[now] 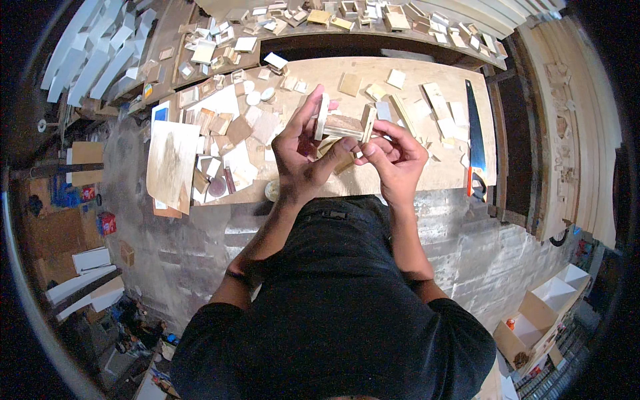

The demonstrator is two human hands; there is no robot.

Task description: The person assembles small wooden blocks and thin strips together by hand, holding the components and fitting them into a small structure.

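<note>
The left hand [300, 150] and right hand [398, 158] grip what looks like a small wooden box [344, 123] by its ends, probably to keep it steady.

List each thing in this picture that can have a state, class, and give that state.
Left hand: closed on small wooden assembly
Right hand: pinching its right end
Small wooden assembly: held up between both hands
Handsaw: lying flat, not held
Worktable: strewn with wooden pieces
Stained panel: lying at worktable's left edge
Divided box: open
</note>
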